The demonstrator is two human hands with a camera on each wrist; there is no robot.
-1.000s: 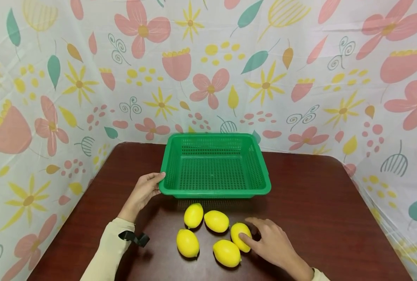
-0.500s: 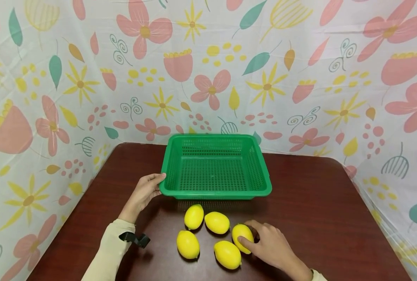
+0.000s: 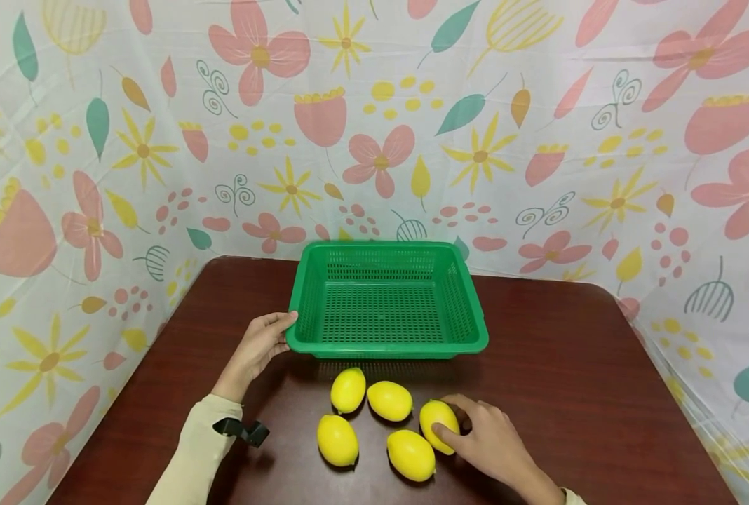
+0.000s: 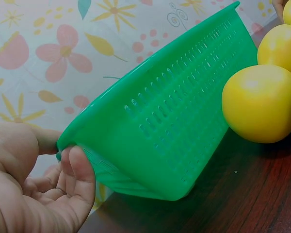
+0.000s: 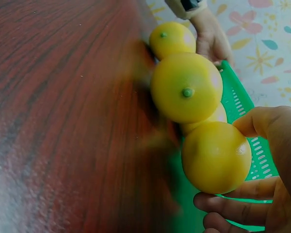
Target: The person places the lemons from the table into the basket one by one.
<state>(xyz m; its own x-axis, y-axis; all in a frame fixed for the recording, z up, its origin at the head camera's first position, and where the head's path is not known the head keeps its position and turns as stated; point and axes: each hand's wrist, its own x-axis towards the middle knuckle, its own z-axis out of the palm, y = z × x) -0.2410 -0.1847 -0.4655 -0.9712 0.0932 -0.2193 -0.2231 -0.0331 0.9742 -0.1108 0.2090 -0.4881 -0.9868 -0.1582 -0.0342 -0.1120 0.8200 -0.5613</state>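
Observation:
My left hand (image 3: 256,348) pinches the left front corner of a green plastic basket (image 3: 387,348). In the left wrist view, thumb and fingers meet at the rim of the basket (image 4: 160,141). My right hand (image 3: 493,440) holds the rightmost yellow lemon (image 3: 436,422), thumb on the near side, fingers on the far side. The right wrist view has this lemon (image 5: 216,158) between thumb and fingertips. Beside it lies another lemon (image 3: 411,456); three more, a middle lemon (image 3: 390,401), an upper left lemon (image 3: 348,391) and a lower left lemon (image 3: 338,440), rest before the basket.
The dark reddish-brown table (image 3: 570,351) carries everything. A flower-printed cloth (image 3: 374,105) hangs behind the basket and along both sides. Around the left sleeve runs a black strap (image 3: 242,429).
The right hand's fingers have closed in around the rightmost lemon, which has shifted slightly to the right, off the lemon beside it. The left hand and basket stay in place.

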